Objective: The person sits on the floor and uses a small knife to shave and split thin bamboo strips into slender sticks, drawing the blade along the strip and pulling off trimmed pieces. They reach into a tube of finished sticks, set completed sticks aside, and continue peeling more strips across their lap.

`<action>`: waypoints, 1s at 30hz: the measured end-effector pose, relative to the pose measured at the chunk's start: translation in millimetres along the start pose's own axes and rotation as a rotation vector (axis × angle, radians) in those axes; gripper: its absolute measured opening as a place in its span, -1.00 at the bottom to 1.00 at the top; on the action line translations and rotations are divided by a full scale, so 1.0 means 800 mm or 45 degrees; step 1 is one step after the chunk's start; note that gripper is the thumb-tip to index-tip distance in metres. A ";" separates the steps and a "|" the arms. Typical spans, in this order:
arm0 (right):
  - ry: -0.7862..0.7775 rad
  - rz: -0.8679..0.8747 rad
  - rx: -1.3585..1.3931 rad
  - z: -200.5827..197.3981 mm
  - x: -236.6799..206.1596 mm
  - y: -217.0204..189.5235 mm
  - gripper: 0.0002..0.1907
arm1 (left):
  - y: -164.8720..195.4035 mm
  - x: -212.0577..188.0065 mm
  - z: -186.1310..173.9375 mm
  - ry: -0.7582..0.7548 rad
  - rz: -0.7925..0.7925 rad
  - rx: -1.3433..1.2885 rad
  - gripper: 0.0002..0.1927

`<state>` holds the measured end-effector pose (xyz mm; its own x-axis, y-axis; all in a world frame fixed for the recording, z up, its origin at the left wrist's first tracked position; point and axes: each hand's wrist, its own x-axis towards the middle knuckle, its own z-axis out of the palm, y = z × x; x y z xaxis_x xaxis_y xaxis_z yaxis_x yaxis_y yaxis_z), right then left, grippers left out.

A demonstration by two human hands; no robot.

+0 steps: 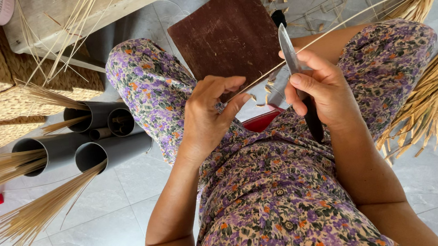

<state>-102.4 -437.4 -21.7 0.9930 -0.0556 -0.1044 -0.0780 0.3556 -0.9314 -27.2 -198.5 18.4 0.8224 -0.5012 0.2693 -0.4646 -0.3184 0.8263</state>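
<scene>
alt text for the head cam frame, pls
Seen from above, a seated person in a floral dress pinches a thin straw strand in the left hand and holds a knife, blade up, against it in the right hand, over a brown board. Grey pipes stuffed with straw lie on the tiled floor alongside; loose straw bundles lie opposite.

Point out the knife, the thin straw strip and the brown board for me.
knife [287, 48], head view, middle of the blade.
straw strip [350, 20], head view, mid-length right of the blade.
brown board [227, 35], head view, centre of its face.
</scene>
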 end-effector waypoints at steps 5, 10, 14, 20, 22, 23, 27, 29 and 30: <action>0.024 0.008 -0.041 0.008 -0.003 -0.006 -0.53 | 0.009 0.017 0.017 0.039 0.016 0.017 -0.75; -0.013 -0.011 -0.050 0.013 -0.005 -0.008 -0.53 | 0.008 0.026 0.028 0.063 0.022 -0.031 -0.87; 0.029 0.000 -0.058 0.009 -0.004 -0.006 -0.54 | 0.001 0.024 0.028 0.137 0.063 0.008 -0.91; 0.096 -0.044 0.001 -0.004 -0.003 -0.007 -0.53 | -0.015 0.012 -0.001 0.238 0.033 0.002 -0.91; 0.079 -0.071 0.004 -0.005 -0.003 -0.007 -0.53 | -0.018 0.011 -0.006 0.290 -0.025 -0.024 -0.91; 0.073 -0.062 -0.001 -0.005 -0.003 -0.006 -0.54 | -0.018 0.011 -0.006 0.269 -0.042 -0.031 -0.93; 0.053 -0.022 -0.026 0.000 -0.003 -0.004 -0.56 | -0.008 0.013 0.006 0.168 0.060 -0.011 -0.81; 0.048 -0.006 -0.032 0.003 -0.004 -0.005 -0.56 | 0.000 0.014 0.012 0.143 0.165 0.056 -0.77; 0.045 -0.002 -0.033 0.003 -0.005 -0.005 -0.55 | 0.003 0.017 0.015 0.150 0.203 0.106 -0.81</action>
<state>-105.5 -436.2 -16.4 0.9894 -0.0896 -0.1147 -0.0790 0.3315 -0.9402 -21.4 -215.5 18.2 0.7666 -0.4544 0.4537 -0.6137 -0.3106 0.7258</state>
